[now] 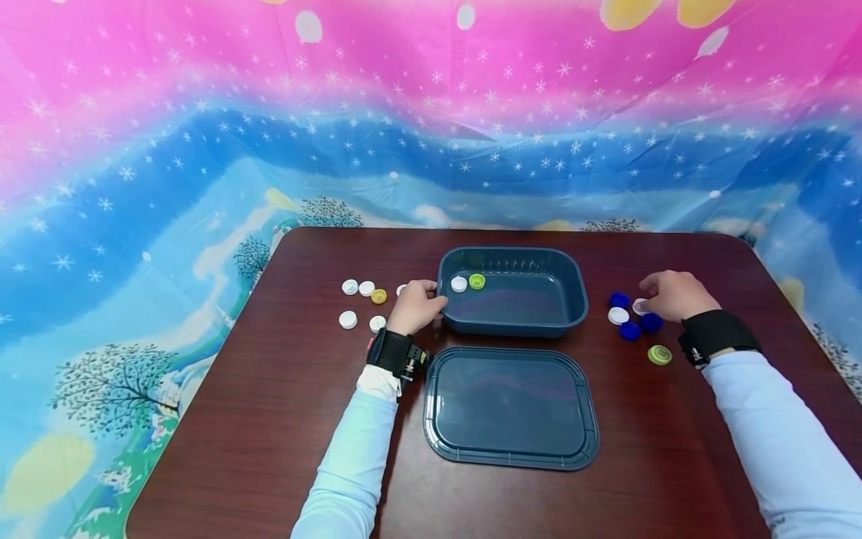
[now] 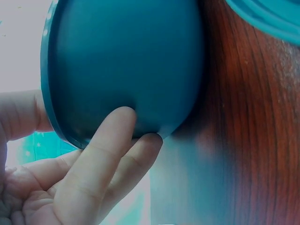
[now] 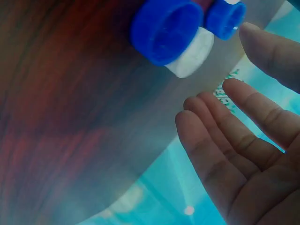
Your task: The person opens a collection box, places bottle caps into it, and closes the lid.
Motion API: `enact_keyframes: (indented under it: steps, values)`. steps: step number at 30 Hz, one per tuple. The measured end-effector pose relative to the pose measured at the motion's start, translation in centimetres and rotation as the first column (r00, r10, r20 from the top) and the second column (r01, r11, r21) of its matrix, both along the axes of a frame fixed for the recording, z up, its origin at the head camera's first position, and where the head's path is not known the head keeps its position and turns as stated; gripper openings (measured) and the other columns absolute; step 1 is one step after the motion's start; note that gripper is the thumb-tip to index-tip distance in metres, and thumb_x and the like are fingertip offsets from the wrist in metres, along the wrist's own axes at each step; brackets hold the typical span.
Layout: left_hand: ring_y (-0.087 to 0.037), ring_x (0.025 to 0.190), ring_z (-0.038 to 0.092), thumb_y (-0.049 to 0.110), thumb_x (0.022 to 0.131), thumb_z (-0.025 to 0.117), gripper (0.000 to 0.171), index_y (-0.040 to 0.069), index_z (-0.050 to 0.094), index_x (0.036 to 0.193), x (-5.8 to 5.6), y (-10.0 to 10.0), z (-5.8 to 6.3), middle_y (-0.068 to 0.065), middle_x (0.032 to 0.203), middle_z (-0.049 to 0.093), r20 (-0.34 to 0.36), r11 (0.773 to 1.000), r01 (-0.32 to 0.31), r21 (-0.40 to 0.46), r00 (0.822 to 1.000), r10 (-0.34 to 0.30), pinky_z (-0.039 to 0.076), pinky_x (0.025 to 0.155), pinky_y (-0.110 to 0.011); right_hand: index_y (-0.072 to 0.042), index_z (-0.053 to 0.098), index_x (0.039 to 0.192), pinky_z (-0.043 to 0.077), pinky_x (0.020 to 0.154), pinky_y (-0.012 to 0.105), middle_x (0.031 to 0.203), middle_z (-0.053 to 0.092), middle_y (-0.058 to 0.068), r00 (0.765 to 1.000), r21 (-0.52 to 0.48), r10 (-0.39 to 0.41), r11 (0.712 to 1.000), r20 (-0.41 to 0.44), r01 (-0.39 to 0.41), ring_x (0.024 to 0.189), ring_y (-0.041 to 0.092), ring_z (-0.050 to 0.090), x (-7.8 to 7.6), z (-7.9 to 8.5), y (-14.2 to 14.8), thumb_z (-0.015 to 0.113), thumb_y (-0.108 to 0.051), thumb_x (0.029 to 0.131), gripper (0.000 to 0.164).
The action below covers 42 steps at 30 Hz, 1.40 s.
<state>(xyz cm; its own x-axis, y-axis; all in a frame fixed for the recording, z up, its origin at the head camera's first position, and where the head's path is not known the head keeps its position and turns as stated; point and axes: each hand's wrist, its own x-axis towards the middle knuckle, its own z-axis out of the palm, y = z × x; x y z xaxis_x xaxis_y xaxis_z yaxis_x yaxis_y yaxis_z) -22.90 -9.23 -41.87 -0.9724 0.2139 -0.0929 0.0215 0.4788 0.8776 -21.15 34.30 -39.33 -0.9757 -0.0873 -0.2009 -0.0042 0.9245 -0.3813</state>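
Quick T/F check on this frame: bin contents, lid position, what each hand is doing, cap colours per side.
1. The bin holds two caps, a white cap and a green cap. True.
2. The lid sits on the bin. False: it lies flat on the table, in front of the bin.
3. The left hand touches the bin's left wall. True; the left wrist view shows fingers against it.
4. The blue caps lie left of the bin. False: they lie to its right, by the right hand.
5. The right hand grips a blue cap. False: its fingers are loose above the caps, holding nothing.
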Motion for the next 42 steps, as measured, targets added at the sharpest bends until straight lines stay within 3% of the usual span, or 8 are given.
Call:
enact_keyframes:
  steps: [11,27,35,42]
  values:
    - [-0.027,0.079,0.07,0.01,0.096,0.057,0.035,-0.004,0.058,0.128,-0.1,0.0,0.1,-0.015,0.097,0.068,0.008,1.0,-0.003,-0.005,1.0,0.003,0.056,0.072,-0.031,0.02,0.052,0.122,0.046,0.084,0.06,0.121,0.05,0.04,0.999,0.005,0.023,1.0,0.031,-0.023,0.106,0.054,0.049,-0.7,-1.6,0.5,0.065,-0.009,0.091,0.045]
    - [-0.027,0.079,0.07,0.011,0.095,0.057,0.034,-0.003,0.06,0.126,-0.2,0.2,0.0,-0.014,0.095,0.069,0.014,1.0,-0.015,-0.005,1.0,0.015,0.056,0.072,-0.033,0.017,0.062,0.11,0.051,0.073,0.053,0.108,0.059,0.037,1.0,-0.002,0.008,1.0,0.004,-0.008,0.089,0.045,0.059,-1.2,-2.0,0.6,0.063,-0.007,0.089,0.032]
    - [-0.029,0.08,0.071,0.01,0.096,0.056,0.034,-0.004,0.059,0.127,-0.2,0.2,0.1,-0.016,0.096,0.068,0.025,1.0,-0.016,0.011,1.0,0.016,0.057,0.074,-0.038,0.017,0.059,0.115,0.046,0.078,0.059,0.111,0.057,0.038,1.0,0.0,-0.003,1.0,-0.02,0.003,0.095,0.05,0.056,-1.3,0.2,0.0,0.058,-0.007,0.092,0.033]
    - [-0.028,0.079,0.07,0.01,0.095,0.057,0.033,-0.004,0.06,0.126,-0.3,0.1,-0.1,-0.015,0.094,0.069,0.015,1.0,-0.015,0.003,1.0,0.015,0.057,0.074,-0.038,0.016,0.057,0.119,0.043,0.083,0.061,0.114,0.056,0.038,0.996,-0.003,0.014,1.0,-0.087,-0.014,0.1,0.051,0.053,-1.8,2.8,-2.3,0.056,-0.007,0.094,0.034]
